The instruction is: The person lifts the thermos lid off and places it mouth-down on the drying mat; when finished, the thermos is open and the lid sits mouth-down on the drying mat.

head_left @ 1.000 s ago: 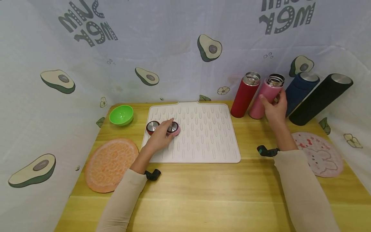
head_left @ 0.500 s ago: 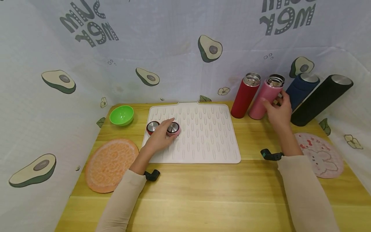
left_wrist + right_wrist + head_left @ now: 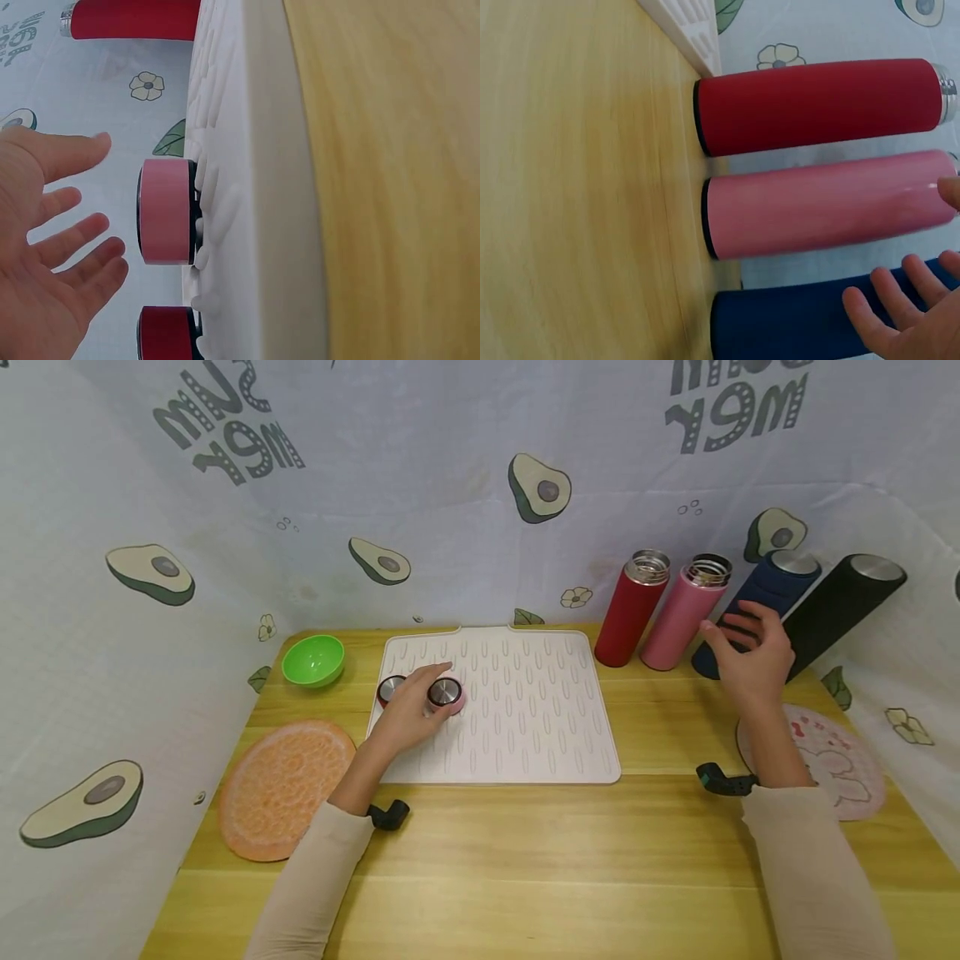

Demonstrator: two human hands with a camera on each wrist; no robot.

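Note:
In the head view my left hand [image 3: 405, 717] hovers over the white ribbed mat [image 3: 532, 718]. Beside its fingers sit a pink bottle lid [image 3: 447, 695] and a red bottle lid [image 3: 388, 690]. The left wrist view shows a gap between the loose fingers and the pink lid. My right hand [image 3: 756, 662], fingers spread and holding nothing, is in front of a dark blue thermos [image 3: 776, 587] with its lid on. Just left of it stands a pink thermos [image 3: 684, 622], lidless, its metal mouth showing. A lidless red thermos [image 3: 630, 622] stands farther left.
A tall black thermos [image 3: 843, 610] is right of the blue one. A green bowl [image 3: 313, 662] stands at the back left. An orange round mat [image 3: 285, 793] lies at the left, a pink rabbit mat [image 3: 847, 768] at the right. A patterned cloth [image 3: 450, 485] hangs behind the table.
My right hand has let go of the pink thermos and shifted right to the blue thermos. The pink thermos stays standing. My left hand has hardly moved.

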